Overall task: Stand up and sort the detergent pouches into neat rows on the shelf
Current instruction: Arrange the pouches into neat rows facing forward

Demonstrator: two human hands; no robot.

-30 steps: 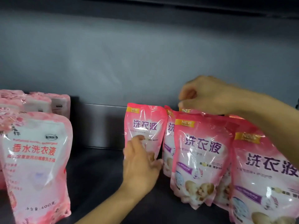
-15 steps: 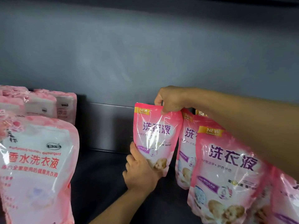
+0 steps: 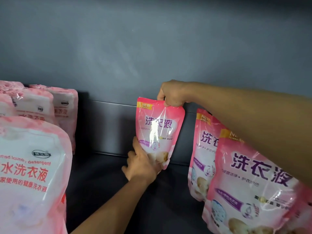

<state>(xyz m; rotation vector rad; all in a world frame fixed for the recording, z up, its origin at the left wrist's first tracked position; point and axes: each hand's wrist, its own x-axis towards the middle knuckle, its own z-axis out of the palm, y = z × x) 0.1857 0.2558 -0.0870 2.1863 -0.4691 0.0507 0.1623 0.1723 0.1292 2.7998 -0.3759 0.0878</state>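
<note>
Dim shelf interior; white glare streaks the held pouch (image 3: 157, 132), and edge pouches look stretched, soft.

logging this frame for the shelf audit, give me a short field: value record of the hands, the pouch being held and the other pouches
held pouch: bright pink detergent pouch, upright, in the gap mid-shelf
right hand: right hand pinches its top edge
left hand: left hand grips its bottom left corner
right group: matching pink pouches, standing one behind another, partly behind the right forearm
left group: pale pink and white pouches, upright, several deep
shelf: dark shelf floor, grey back wall
</note>
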